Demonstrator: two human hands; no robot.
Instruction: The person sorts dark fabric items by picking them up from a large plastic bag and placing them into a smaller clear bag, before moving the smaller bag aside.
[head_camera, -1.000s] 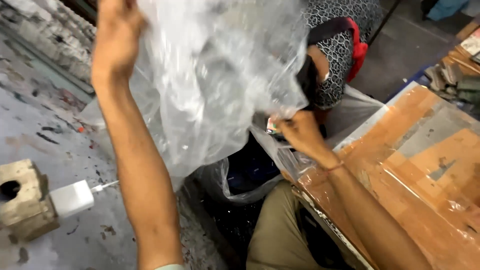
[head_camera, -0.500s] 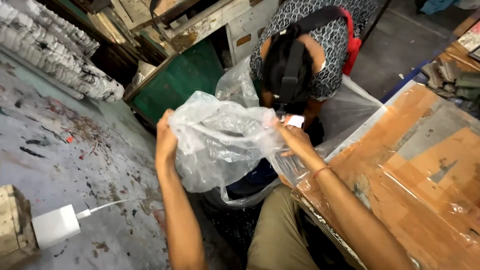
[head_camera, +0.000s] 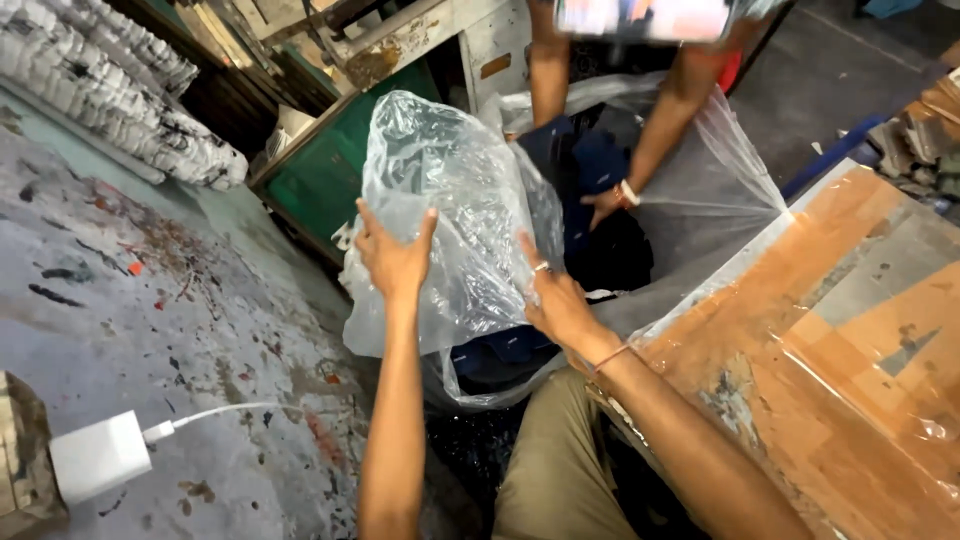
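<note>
Nearest, left edge of the paint-stained tabletop (head_camera: 150, 330): white power adapter (head_camera: 98, 458) with its cable running right; a worn wooden block at the lower left corner, partly cut off.

Right side: cardboard sheet under clear film (head_camera: 840, 370), tilted, close to the right forearm.

Middle: left hand (head_camera: 395, 262) raised, fingers spread flat against the clear plastic bag (head_camera: 450, 210); grip is open, pressing, not pinching. Right hand (head_camera: 555, 298) at the bag's lower right edge, fingers curled onto the film; grip appears closed on the bag, though the fingertips are partly hidden. The bag hangs upright and ballooned between both hands, just off the tabletop's right edge, above dark folded garments (head_camera: 590, 200) in a larger plastic liner.

Far: a co-worker's hand (head_camera: 607, 203) rests on the garments; green bin (head_camera: 340, 170) behind; stacked white pieces at the tabletop's far left corner.

Risk, judged: with only one hand gripping, thin film could slip or tear; the bag mouth could collapse; hands could collide with the co-worker's.
</note>
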